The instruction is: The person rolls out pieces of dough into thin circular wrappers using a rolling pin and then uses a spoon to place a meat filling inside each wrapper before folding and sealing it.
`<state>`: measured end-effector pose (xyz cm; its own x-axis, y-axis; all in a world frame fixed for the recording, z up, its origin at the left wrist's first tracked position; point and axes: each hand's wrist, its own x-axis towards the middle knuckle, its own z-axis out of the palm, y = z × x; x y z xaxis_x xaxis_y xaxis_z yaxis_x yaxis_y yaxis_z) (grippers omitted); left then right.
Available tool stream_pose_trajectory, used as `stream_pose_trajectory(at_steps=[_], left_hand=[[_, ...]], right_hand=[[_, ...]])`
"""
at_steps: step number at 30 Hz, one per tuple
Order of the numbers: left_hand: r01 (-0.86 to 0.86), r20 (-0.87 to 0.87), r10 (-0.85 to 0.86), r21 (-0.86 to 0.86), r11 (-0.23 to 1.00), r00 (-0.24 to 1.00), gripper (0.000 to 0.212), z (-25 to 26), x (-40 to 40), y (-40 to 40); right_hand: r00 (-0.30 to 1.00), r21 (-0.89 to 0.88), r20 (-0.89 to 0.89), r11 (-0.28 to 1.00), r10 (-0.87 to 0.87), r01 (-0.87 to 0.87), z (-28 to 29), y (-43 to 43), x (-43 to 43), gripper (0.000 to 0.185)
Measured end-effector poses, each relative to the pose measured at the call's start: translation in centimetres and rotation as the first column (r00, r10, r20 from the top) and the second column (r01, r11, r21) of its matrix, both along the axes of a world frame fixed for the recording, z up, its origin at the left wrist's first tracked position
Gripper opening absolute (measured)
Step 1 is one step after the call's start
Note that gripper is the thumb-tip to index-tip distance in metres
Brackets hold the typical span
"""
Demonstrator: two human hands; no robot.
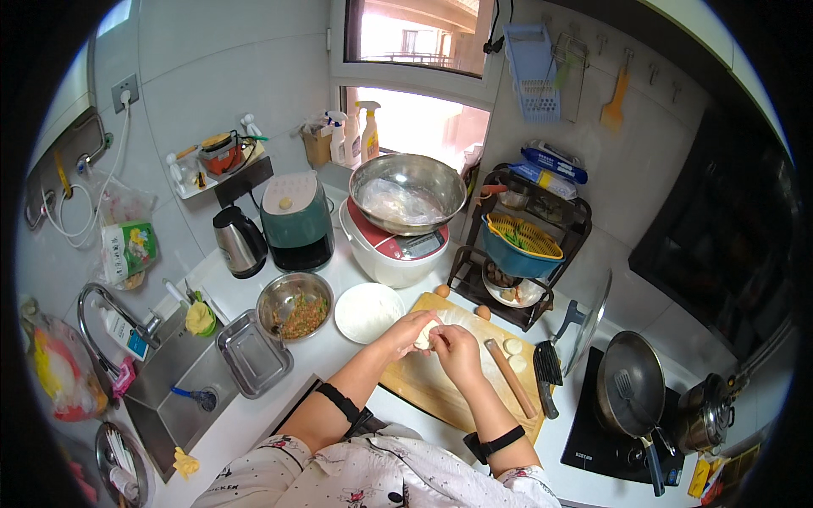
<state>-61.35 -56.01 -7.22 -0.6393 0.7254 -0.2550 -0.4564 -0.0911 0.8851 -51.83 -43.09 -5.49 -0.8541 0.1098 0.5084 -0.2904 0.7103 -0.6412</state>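
Observation:
My left hand (407,331) holds a piece of white dough (425,335) above the upper left part of a floured wooden cutting board (438,390). The fingertips of my right hand (456,351) pinch the dough's right edge. Whether anything is inside the dough cannot be seen. A wooden rolling pin (510,379) lies on the board to the right, beside two round dough pieces (512,346). Left of the board stand a white plate (369,313), dusted with flour, and a steel bowl (295,306) of minced filling with green bits.
A cleaver (547,374) lies along the board's right edge. Two eggs (483,312) sit by its far edge. A steel tray (254,355) stands by the sink (190,406). Behind are a rice cooker (394,254) bearing a large steel bowl (408,193), and at right a frying pan (631,381) on the cooktop.

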Motion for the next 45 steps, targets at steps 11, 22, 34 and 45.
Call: stream_pose_trajectory(at_steps=[11, 22, 34, 45], left_hand=[[-0.241, 0.371, 0.188, 0.102, 0.965, 0.909, 0.05, -3.1, -1.7, -2.0], [-0.351, 0.385, 0.239, 0.253, 0.902, 0.892, 0.054, -6.0, -1.3, -6.8], [-0.462, 0.238, 0.49, -0.167, 0.871, 0.839, 0.046, -5.1, 2.6, -20.7], [-0.762, 0.171, 0.753, -0.018, 0.647, 0.635, 0.029, -1.3, 3.5, -33.6]], right_hand=[[0.994, -0.473, 0.096, 0.881, 0.05, 0.001, -5.2, 3.1, -3.4, 0.021], [0.809, -0.123, 0.367, 0.886, 0.459, -0.446, -2.9, -3.6, -7.6, 0.057], [0.781, 0.077, 0.61, 0.971, 0.135, -0.228, -10.4, -10.2, -17.7, 0.056], [0.721, 0.343, 0.687, 0.913, -0.085, -0.22, -10.3, -12.7, -18.6, 0.044]])
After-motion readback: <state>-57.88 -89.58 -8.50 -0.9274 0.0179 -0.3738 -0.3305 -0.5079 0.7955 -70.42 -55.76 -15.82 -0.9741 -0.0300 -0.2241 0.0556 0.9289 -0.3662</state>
